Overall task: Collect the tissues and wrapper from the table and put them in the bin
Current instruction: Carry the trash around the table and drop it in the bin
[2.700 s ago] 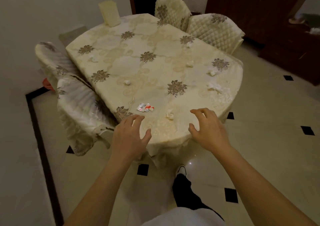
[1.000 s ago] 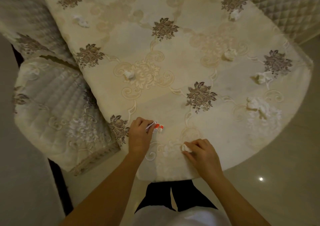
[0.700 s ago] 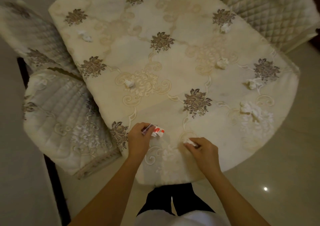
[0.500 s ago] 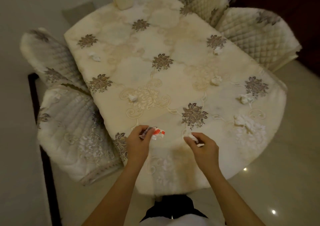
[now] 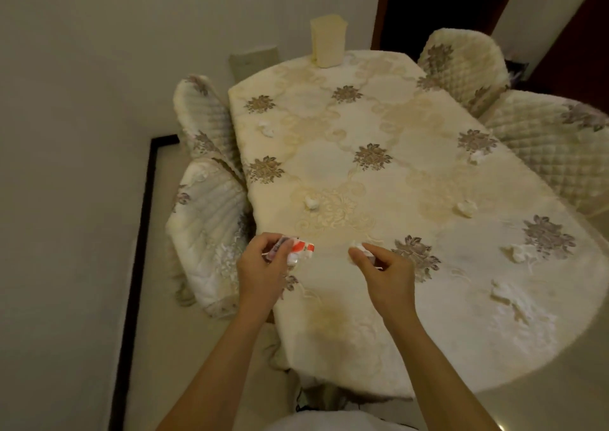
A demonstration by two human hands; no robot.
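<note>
- Left hand (image 5: 260, 274): grip clamped on the crinkly red-and-white plastic wrapper (image 5: 298, 249), lower centre-left of frame.
- Right hand (image 5: 387, 274): grip pinched on a small crumpled white tissue wad (image 5: 357, 252), centre.
- Both loads look featherlight and crushable. A fingertip pinch anywhere should do; the wrapper may be slick.
- Still on the oval counter with cream floral cloth (image 5: 362, 315): centre wad (image 5: 311, 201), upper-left wad (image 5: 267, 129), right-side wads (image 5: 466, 208).
- Cream rectangular container (image 5: 328, 41), top centre: probably the bin.
- Quilted cream chairs (image 5: 211, 232) crowd both long edges; the near end is open.
</note>
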